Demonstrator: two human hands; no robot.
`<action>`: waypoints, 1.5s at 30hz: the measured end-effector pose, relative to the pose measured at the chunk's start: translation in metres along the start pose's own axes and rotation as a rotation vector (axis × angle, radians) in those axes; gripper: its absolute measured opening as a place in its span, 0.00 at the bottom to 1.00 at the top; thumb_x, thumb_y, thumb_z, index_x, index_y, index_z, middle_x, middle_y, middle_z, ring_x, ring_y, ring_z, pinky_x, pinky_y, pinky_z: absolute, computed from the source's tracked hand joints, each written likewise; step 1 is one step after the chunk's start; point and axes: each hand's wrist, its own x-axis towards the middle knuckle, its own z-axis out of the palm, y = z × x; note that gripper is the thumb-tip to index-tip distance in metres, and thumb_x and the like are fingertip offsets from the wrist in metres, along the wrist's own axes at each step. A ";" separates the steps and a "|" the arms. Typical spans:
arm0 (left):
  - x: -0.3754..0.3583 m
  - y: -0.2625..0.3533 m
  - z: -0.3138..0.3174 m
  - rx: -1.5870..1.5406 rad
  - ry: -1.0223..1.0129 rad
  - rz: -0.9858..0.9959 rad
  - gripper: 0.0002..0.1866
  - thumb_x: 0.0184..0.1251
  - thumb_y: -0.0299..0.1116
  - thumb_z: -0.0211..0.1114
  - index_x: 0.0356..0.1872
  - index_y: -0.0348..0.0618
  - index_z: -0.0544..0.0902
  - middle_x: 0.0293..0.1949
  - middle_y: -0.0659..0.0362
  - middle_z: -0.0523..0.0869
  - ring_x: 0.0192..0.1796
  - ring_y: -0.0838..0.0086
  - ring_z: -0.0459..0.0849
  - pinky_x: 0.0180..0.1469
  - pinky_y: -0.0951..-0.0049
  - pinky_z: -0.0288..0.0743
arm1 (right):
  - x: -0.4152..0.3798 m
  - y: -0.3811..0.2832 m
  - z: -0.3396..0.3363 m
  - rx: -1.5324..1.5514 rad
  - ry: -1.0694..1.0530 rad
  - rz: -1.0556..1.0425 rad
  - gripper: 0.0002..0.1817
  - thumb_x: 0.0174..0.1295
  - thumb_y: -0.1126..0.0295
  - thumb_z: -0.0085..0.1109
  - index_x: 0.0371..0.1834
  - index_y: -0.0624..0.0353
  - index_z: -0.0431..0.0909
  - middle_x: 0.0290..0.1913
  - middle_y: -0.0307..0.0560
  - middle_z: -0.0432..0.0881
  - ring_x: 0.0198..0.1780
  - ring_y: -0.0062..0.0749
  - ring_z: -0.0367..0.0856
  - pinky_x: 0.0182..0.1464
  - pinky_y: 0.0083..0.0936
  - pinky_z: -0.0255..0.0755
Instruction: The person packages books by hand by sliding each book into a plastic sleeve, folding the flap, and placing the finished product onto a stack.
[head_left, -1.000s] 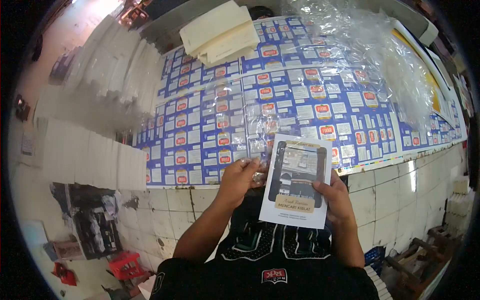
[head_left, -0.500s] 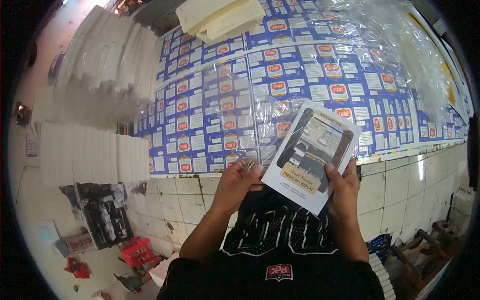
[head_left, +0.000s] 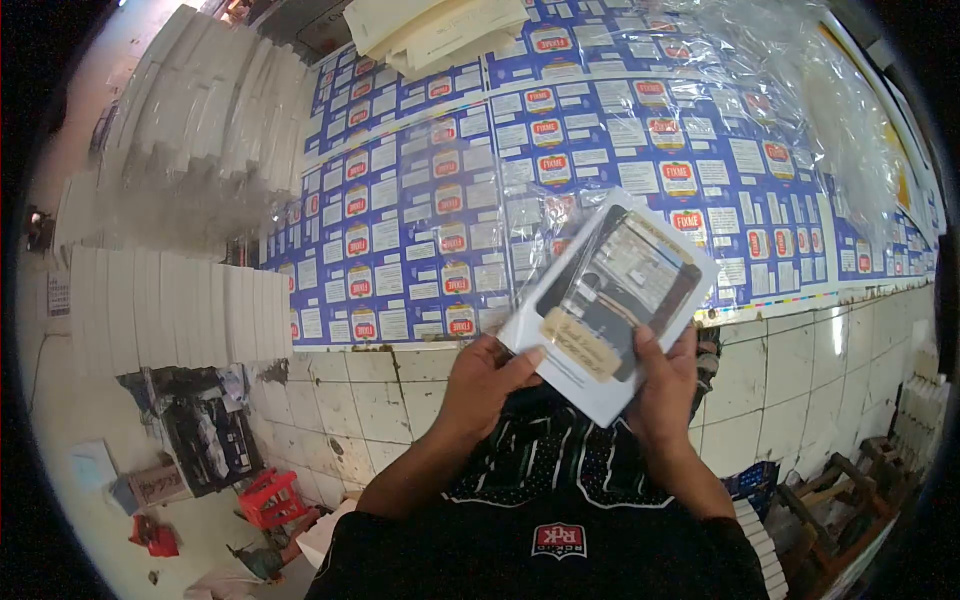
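A white-edged book with a dark picture and a tan title label on its cover is held tilted before me, above the table's front edge. My left hand grips its lower left corner, thumb on top. On the right side, my right hand holds the edge with its thumb on the cover and its fingers underneath. Clear plastic film spreads from the book's upper left, and a glossy sheen lies over the cover.
Blue printed label sheets cover the table. Tall stacks of white books stand at the left. Cream papers lie at the back, and crumpled clear plastic lies at the right. A red plastic stool is on the floor at lower left.
My left hand has moved from the plastic beside the book to the book's lower left corner. The book has shifted slightly left, and its cover now looks glossier, with the title blurred.
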 end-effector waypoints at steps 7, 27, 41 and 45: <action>0.003 0.006 -0.019 -0.353 0.080 0.137 0.19 0.71 0.25 0.57 0.61 0.40 0.70 0.54 0.55 0.80 0.55 0.69 0.80 0.57 0.65 0.77 | -0.020 0.001 -0.015 -0.134 -0.412 0.149 0.31 0.65 0.71 0.60 0.67 0.61 0.55 0.59 0.50 0.72 0.59 0.34 0.72 0.62 0.34 0.69; -0.046 -0.048 -0.086 0.038 -0.101 -0.144 0.21 0.67 0.28 0.63 0.59 0.36 0.74 0.52 0.56 0.83 0.54 0.70 0.81 0.57 0.66 0.75 | -0.032 -0.018 -0.059 -0.424 -0.343 0.423 0.22 0.56 0.72 0.71 0.50 0.67 0.72 0.42 0.46 0.83 0.42 0.23 0.81 0.46 0.24 0.76; -0.052 -0.010 -0.032 0.297 0.095 -0.089 0.25 0.76 0.40 0.53 0.65 0.33 0.66 0.56 0.50 0.79 0.59 0.64 0.78 0.62 0.62 0.70 | -0.024 -0.033 -0.040 -0.527 -0.475 0.279 0.24 0.65 0.66 0.61 0.62 0.64 0.69 0.53 0.46 0.80 0.55 0.28 0.75 0.58 0.28 0.70; -0.006 0.020 -0.027 0.046 0.076 -0.067 0.25 0.76 0.43 0.53 0.64 0.33 0.66 0.58 0.49 0.77 0.58 0.61 0.79 0.59 0.61 0.74 | 0.020 -0.063 0.003 -0.805 -0.325 0.219 0.23 0.65 0.65 0.60 0.58 0.68 0.71 0.48 0.52 0.82 0.47 0.31 0.81 0.50 0.31 0.76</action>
